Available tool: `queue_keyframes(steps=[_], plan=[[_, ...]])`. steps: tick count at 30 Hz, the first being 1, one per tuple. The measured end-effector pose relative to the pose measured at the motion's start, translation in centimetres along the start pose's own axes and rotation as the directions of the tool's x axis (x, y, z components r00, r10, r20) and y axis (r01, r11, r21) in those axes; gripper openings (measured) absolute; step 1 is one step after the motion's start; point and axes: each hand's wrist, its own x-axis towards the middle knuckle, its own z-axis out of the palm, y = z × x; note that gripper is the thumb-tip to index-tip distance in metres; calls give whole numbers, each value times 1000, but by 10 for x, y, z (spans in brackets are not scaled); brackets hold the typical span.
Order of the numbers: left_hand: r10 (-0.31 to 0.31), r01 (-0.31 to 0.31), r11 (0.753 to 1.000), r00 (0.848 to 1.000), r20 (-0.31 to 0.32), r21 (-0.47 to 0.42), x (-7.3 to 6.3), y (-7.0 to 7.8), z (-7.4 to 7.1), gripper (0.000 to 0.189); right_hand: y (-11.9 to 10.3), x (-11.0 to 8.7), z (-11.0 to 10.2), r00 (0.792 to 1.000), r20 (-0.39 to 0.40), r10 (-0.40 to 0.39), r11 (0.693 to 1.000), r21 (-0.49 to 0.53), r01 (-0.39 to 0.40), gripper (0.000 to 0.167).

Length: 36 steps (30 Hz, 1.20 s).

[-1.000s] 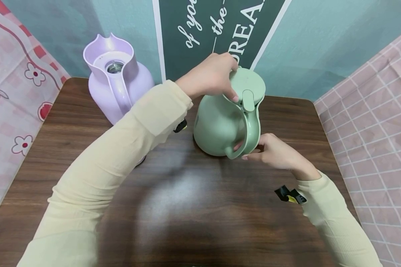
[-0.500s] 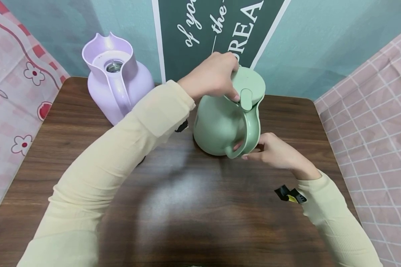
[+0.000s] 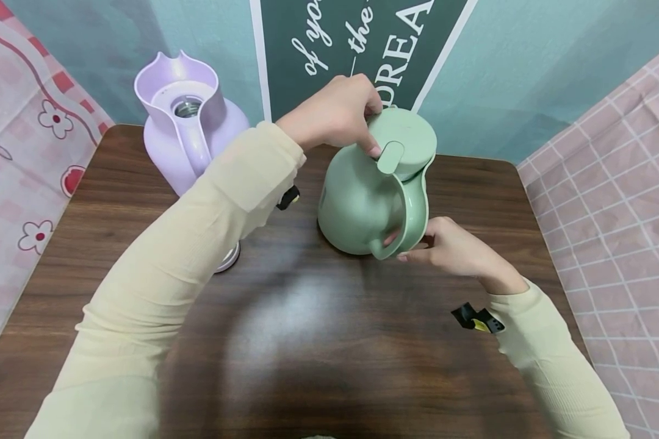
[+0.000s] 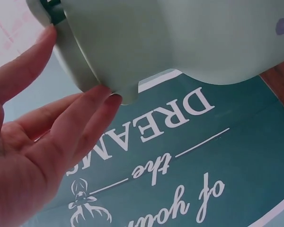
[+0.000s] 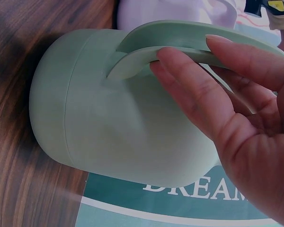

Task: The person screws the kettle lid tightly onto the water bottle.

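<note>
A sage-green thermos jug [image 3: 357,201] stands on the table toward the back, its round lid [image 3: 409,131] seated in the top. My left hand [image 3: 337,116] grips the lid from the left, thumb beside the lid's lever tab [image 3: 391,157]. In the left wrist view the thumb and fingertips hold opposite sides of the lid [image 4: 70,47]. My right hand [image 3: 453,247] holds the looped handle [image 3: 416,213] low on the jug's right, fingers reaching behind it. The right wrist view shows fingertips around the handle [image 5: 137,61], close to the jug's body.
A lilac thermos jug [image 3: 170,152], lidless with its metal neck showing, stands at back left, partly behind my left sleeve [image 3: 198,244]. A dark poster [image 3: 335,36] hangs on the wall behind. Pink grid cloth [image 3: 626,213] borders the brown table [image 3: 329,341] on the right.
The lid has turned clockwise seen from above, its lever tab swinging left away from the handle. My left hand has shifted slightly left and up with it; the right hand stays in place.
</note>
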Motion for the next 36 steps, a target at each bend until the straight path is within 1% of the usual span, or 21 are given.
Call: queue_keyframes(steps=[4, 9, 14, 20, 25, 29, 32, 34, 36], plan=[[-28, 28, 1000, 1000, 3, 8, -2, 2, -1, 42, 0, 0, 0, 1000, 3, 10, 1000, 4, -11, 22], [-65, 64, 998, 998, 17, 7, -7, 8, -3, 46, -1, 0, -1, 1000, 5, 10, 1000, 10, -10, 22], [-99, 98, 995, 995, 22, 22, -11, 18, 0, 39, -1, 0, -1, 1000, 6, 12, 1000, 17, -12, 21], [-101, 101, 994, 995, 3, 36, -13, 24, 5, 47, -1, 0, -1, 1000, 5, 13, 1000, 0, -13, 23], [-90, 89, 995, 996, 15, 43, -14, 21, 0, 35, -2, 1, -1, 1000, 11, 14, 1000, 2, -15, 24], [-87, 87, 996, 996, 28, 17, -14, 14, -5, 42, -2, 0, -1, 1000, 11, 17, 1000, 0, -17, 24], [-83, 83, 997, 996, 24, -4, -13, 9, -7, 44, -1, 0, -1, 1000, 8, 23, 1000, -6, -23, 22], [-84, 85, 996, 996, 17, -16, -12, 6, -8, 41, 0, 0, 0, 1000, 5, 21, 1000, -4, -21, 21], [-98, 98, 995, 995, 6, -26, -11, 4, -8, 30, 0, 0, 0, 1000, 2, 17, 1000, -3, -17, 21]])
